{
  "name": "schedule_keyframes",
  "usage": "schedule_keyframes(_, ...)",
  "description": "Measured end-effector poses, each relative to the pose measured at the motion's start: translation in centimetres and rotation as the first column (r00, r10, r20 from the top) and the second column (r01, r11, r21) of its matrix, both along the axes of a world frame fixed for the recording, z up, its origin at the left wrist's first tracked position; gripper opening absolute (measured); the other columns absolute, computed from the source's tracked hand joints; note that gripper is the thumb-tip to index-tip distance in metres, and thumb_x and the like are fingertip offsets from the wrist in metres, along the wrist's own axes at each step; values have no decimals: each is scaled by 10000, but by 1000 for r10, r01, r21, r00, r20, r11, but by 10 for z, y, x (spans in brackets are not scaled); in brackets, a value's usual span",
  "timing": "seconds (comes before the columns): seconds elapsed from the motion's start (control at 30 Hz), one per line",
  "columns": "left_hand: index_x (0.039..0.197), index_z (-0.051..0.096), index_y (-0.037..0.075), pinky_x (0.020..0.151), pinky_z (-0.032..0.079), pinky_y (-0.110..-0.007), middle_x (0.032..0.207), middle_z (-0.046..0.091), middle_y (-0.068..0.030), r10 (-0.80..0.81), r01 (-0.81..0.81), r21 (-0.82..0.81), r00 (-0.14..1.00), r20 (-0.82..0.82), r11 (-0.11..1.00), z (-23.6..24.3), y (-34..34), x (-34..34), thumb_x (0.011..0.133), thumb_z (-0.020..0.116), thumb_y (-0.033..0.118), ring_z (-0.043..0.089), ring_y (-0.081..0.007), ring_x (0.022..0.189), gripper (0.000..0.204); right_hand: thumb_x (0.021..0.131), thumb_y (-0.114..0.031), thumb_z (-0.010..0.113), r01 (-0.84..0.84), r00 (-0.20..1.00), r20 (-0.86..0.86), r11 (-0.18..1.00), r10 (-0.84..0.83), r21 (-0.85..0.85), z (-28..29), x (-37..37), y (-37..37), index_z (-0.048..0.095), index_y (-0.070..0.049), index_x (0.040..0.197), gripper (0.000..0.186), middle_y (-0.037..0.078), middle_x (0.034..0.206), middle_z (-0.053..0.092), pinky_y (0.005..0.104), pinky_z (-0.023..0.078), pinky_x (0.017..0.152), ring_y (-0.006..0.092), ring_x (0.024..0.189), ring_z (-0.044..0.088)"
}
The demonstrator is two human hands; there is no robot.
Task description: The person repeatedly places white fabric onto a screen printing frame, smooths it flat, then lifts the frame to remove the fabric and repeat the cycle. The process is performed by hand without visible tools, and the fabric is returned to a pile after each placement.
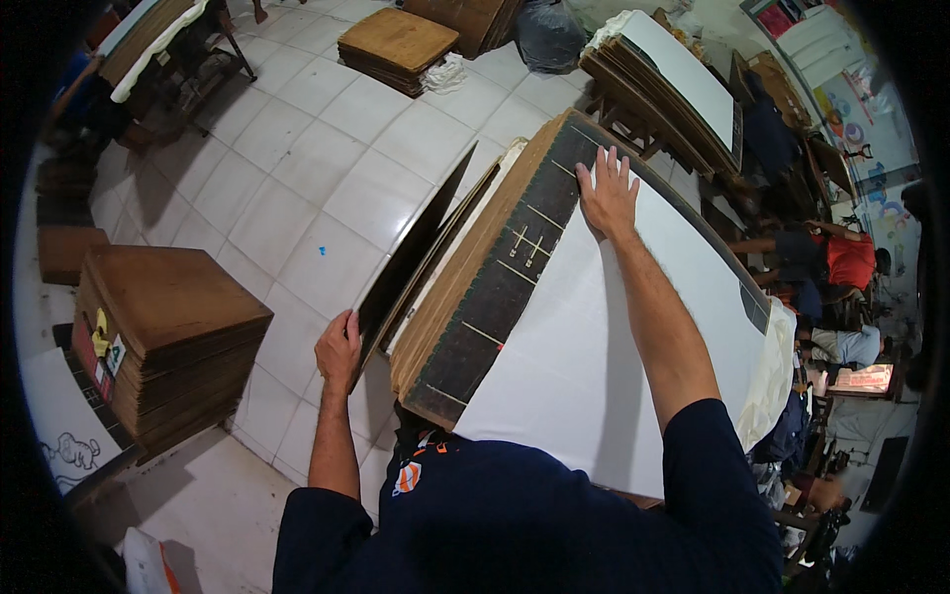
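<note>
My left hand (339, 346) is closed on the near edge of a thin dark board (421, 238), which stands tilted at the left side of a tall stack of brown boards (421, 358). On top of that stack lies a dark board (480, 302) with pale marking lines along its left border. A smooth white sheet, cloth or paper (554, 371), covers most of it. My right hand (609, 193) rests flat near the sheet's far corner, fingers spread, with the fingertips by the dark border. What lies under my right palm is hidden.
Another stack of brown boards (178, 307) stands on the tiled floor at left. Farther off are a low pile of boards (396, 45), a black bag (550, 38) and a board stack topped with white (673, 69). People work at the right, one in a red shirt (849, 259).
</note>
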State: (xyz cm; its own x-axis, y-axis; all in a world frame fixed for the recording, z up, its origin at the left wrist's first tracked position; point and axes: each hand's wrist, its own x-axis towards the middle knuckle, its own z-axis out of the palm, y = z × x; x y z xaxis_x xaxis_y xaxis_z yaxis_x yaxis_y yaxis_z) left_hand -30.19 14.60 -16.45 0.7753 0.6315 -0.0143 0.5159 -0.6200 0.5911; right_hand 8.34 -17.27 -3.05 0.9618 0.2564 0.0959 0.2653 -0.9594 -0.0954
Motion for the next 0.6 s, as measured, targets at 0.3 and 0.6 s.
schedule_keyframes(0.3, 949, 702, 49, 747, 512, -519, 892, 698, -208, -24, 54, 116, 969, -246, 992, -14, 45, 17, 851, 671, 228, 658, -429, 844, 207, 999, -497, 429, -322, 942, 101, 947, 321, -4, 14, -157, 4, 251, 8, 1528, 753, 240, 1599, 202, 539, 79, 1211, 377, 1502, 139)
schedule_keyframes(0.6, 880, 702, 36, 715, 505, -499, 811, 689, -209, 79, -56, 254, 994, -79, 965, 82, 34, 2, 850, 685, 240, 655, -434, 802, 206, 989, -502, 486, -344, 907, -167, 908, 387, 240, 42, -290, -6, 329, 38, 1488, 752, 280, 1546, 295, 506, 182, 1198, 408, 1465, 241)
